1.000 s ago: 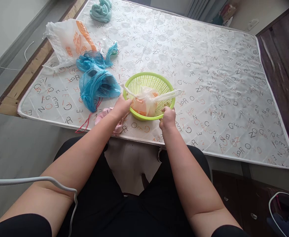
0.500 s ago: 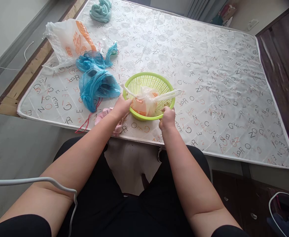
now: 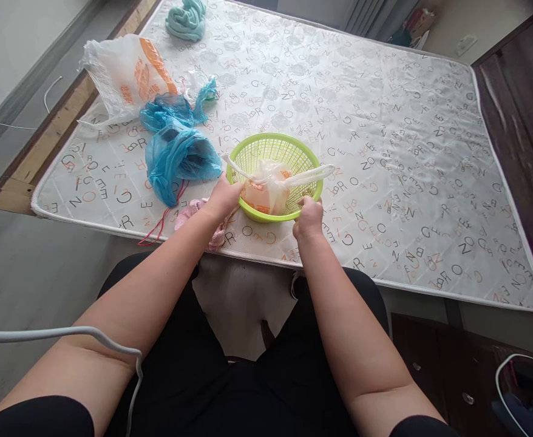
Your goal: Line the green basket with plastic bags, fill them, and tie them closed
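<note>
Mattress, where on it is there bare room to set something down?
The widest bare patch on the mattress runs from the green basket and right hand to the dark wooden panel. Another lies beyond the basket, right of the teal cloth. Left of the basket is crowded: blue plastic, white-and-orange bag, and pink knitwear by the left hand.

Right of the green basket (image 3: pixel 273 145), open mattress (image 3: pixel 407 170) is giving your right hand (image 3: pixel 309 216) clearance; a bag handle (image 3: pixel 311 175) is protruding. A blue bag (image 3: pixel 182 159) and pink cloth (image 3: pixel 190 212) are blocking your left hand (image 3: pixel 225 197) leftward.
</note>
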Action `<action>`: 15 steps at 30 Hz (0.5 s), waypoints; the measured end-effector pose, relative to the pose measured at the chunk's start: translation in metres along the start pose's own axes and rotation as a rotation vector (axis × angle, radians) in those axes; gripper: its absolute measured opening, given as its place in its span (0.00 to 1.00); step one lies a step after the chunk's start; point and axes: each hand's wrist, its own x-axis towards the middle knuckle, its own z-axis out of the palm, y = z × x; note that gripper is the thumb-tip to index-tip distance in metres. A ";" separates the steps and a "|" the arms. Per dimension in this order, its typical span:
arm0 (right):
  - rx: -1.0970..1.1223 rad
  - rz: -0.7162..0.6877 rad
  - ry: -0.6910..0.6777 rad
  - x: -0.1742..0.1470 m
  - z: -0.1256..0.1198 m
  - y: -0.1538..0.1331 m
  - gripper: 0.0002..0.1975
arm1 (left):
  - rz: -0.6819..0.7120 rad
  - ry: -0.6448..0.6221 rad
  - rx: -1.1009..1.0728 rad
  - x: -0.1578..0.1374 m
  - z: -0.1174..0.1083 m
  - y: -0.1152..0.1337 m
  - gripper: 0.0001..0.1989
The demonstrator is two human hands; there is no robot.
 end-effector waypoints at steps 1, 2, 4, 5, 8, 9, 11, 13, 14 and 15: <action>0.006 0.005 0.002 -0.001 0.000 -0.001 0.16 | 0.002 -0.002 0.005 0.000 0.000 0.000 0.33; 0.012 0.010 0.006 -0.002 0.001 -0.002 0.16 | 0.005 -0.002 0.009 0.000 0.000 0.000 0.33; 0.017 0.017 0.020 -0.003 0.001 -0.004 0.16 | 0.011 -0.001 0.009 0.000 0.000 0.000 0.33; 0.016 0.016 0.026 -0.004 0.002 -0.004 0.15 | 0.013 -0.002 0.007 0.000 0.000 -0.001 0.32; 0.009 0.007 0.027 -0.004 0.002 -0.004 0.15 | 0.015 -0.008 0.003 0.001 0.000 -0.002 0.31; 0.007 0.004 0.025 -0.004 0.002 -0.004 0.15 | 0.016 -0.008 0.003 0.001 0.000 -0.002 0.32; 0.005 -0.002 0.021 -0.003 0.002 -0.003 0.15 | 0.018 -0.005 -0.001 0.002 0.000 -0.003 0.32; 0.003 -0.003 0.023 -0.002 0.001 -0.002 0.15 | 0.015 -0.004 -0.008 0.003 0.000 -0.003 0.32; 0.001 -0.004 0.025 -0.002 0.001 -0.001 0.15 | 0.011 -0.003 -0.013 0.003 0.000 -0.003 0.32; -0.002 -0.005 0.025 -0.002 0.001 -0.001 0.14 | 0.007 -0.001 -0.015 0.002 0.000 -0.003 0.32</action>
